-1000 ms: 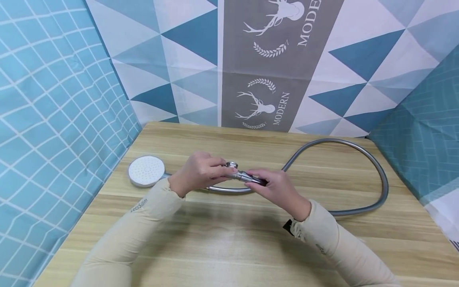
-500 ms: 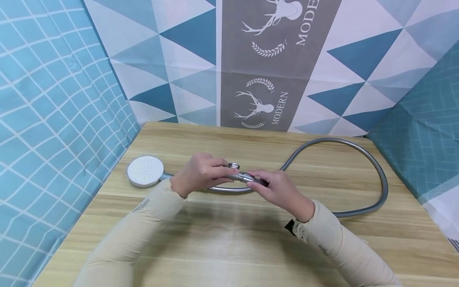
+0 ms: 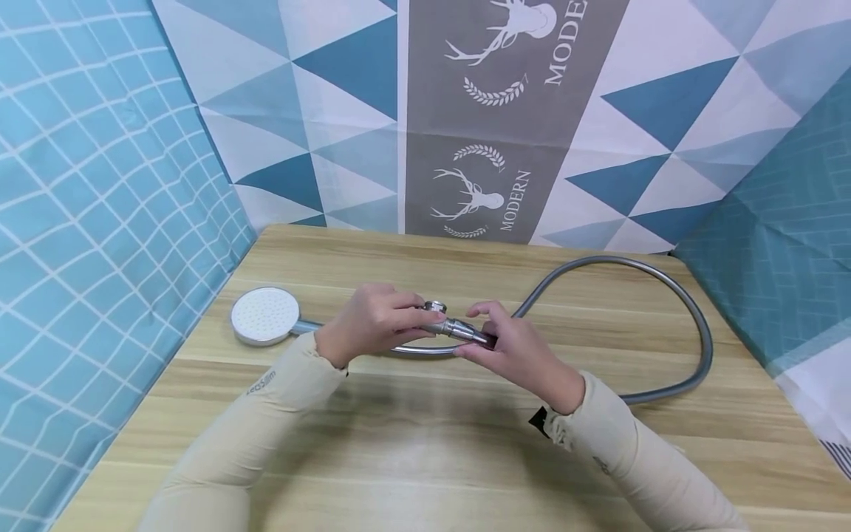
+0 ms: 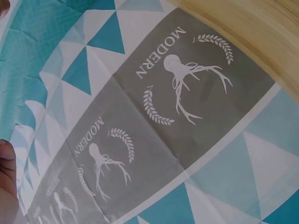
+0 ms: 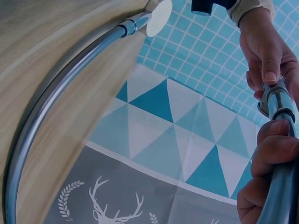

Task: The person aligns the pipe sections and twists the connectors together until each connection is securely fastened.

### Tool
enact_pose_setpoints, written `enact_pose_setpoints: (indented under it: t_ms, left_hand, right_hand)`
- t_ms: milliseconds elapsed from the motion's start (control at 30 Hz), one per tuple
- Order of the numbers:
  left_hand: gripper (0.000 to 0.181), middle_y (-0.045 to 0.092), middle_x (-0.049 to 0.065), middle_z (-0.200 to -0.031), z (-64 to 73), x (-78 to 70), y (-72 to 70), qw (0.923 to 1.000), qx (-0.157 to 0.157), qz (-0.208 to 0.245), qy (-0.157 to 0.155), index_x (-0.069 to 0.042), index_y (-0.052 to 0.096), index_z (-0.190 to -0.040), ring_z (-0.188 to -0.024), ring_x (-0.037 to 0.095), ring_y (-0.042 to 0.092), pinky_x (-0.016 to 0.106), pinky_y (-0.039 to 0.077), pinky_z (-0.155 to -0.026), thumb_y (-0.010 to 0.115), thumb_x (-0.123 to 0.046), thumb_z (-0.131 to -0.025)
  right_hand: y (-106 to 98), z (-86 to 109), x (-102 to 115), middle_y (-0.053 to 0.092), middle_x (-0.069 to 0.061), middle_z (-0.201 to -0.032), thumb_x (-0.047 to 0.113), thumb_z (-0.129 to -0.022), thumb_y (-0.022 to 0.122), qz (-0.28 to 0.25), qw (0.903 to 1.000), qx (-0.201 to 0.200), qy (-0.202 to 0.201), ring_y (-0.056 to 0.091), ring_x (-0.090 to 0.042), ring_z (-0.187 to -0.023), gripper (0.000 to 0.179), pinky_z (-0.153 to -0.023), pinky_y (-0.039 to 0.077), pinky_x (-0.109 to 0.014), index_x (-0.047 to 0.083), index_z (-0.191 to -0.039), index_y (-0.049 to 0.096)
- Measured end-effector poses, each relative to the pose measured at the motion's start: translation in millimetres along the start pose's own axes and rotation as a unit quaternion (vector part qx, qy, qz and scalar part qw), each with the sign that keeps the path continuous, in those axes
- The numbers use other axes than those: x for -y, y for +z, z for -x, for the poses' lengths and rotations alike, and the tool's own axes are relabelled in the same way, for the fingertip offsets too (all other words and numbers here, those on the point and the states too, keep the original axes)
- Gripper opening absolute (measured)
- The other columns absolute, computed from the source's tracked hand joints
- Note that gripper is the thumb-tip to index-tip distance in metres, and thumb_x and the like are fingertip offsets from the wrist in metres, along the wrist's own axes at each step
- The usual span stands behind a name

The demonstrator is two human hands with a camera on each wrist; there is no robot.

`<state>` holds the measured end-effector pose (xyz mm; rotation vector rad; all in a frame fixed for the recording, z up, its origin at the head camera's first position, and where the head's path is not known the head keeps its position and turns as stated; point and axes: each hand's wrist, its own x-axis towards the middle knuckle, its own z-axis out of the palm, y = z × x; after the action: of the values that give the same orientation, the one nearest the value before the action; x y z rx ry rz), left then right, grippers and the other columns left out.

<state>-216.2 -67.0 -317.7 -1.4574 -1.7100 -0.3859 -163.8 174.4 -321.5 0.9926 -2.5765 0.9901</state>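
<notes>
In the head view my left hand (image 3: 374, 319) pinches a small chrome pipe fitting (image 3: 435, 307) with a round knob-like end, over the middle of the table. A tapered chrome connector (image 3: 463, 330) joins up to the fitting's right side. My right hand (image 3: 512, 343) holds the hose just behind that connector, its index finger raised and the thumb beneath. In the right wrist view, fingers (image 5: 273, 144) curl round the grey shower hose (image 5: 280, 193). A round white-faced shower head (image 3: 265, 315) lies on the table left of my left hand.
The rest of the hose (image 3: 706, 332) runs from the shower head beneath my hands and loops at the right of the wooden table (image 3: 412, 458). Patterned sheets (image 3: 359, 133) rise behind the table, with blue tile-print sheeting (image 3: 86, 222) at the left.
My right index finger has lifted off the connector, and more of the connector shows. The left hand keeps its hold on the fitting. The whole head view has shifted slightly.
</notes>
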Motion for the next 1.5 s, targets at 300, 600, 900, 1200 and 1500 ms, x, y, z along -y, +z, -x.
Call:
enact_pose_setpoints:
  t_ms: [300, 600, 900, 1200, 1500]
  left_hand:
    - [0.031, 0.07, 0.003, -0.074, -1.5, -1.7, -2.3, 1.0, -0.007, 0.003, 0.005, -0.012, 0.076, -0.093, -0.045, 0.012, 0.051, 0.021, 0.041, -0.044, 0.09, -0.014, -0.065]
    - [0.027, 0.07, 0.003, -0.075, 2.7, -3.2, -5.4, 0.9999, -0.004, 0.001, 0.01, -0.012, 0.076, -0.093, -0.046, 0.011, 0.051, 0.021, 0.041, -0.044, 0.088, -0.016, -0.069]
    - [0.025, 0.07, 0.001, -0.077, 6.8, -3.1, -3.9, 0.9996, -0.013, 0.014, 0.021, -0.014, 0.075, -0.094, -0.048, 0.011, 0.053, 0.021, 0.043, -0.045, 0.086, -0.015, -0.072]
    - [0.012, 0.069, 0.002, -0.077, 11.3, -5.4, 2.1, 0.9993, -0.022, 0.022, 0.022, -0.013, 0.074, -0.093, -0.049, 0.011, 0.055, 0.022, 0.045, -0.046, 0.078, -0.019, -0.083]
    - [0.037, 0.07, 0.003, -0.075, 15.1, 0.5, 8.9, 0.9997, -0.015, -0.013, 0.012, -0.015, 0.076, -0.096, -0.046, 0.011, 0.051, 0.02, 0.039, -0.043, 0.091, -0.014, -0.063]
  right_hand:
    - [4.3, 1.3, -3.1, 0.055, 0.004, -0.059, 0.005, -0.076, 0.082, 0.022, 0.9972, -0.037, -0.06, 0.038, 0.002, -0.05, 0.042, -0.042, 0.035, -0.019, 0.002, -0.103, 0.05]
    - [14.0, 0.2, -12.2, 0.067, -0.007, -0.071, 0.002, -0.073, 0.083, -0.01, 0.9814, -0.107, -0.159, 0.05, -0.002, -0.053, 0.027, -0.046, 0.039, -0.013, -0.004, -0.093, 0.066]
    - [24.8, 4.1, -14.6, 0.071, -0.014, -0.073, 0.035, -0.096, 0.057, -0.013, 0.9627, -0.164, -0.215, 0.053, -0.006, -0.049, 0.045, -0.045, 0.04, -0.012, -0.007, -0.091, 0.071]
    - [16.7, 6.3, -11.8, 0.072, -0.012, -0.074, 0.039, -0.097, 0.053, 0.04, 0.9654, -0.14, -0.216, 0.054, -0.004, -0.049, 0.049, -0.045, 0.04, -0.011, -0.006, -0.091, 0.072]
    - [14.0, -4.1, -24.2, 0.073, -0.014, -0.077, 0.039, -0.095, 0.058, 0.033, 0.967, -0.127, -0.218, 0.062, -0.009, -0.053, 0.048, -0.048, 0.045, -0.014, -0.007, -0.092, 0.073]
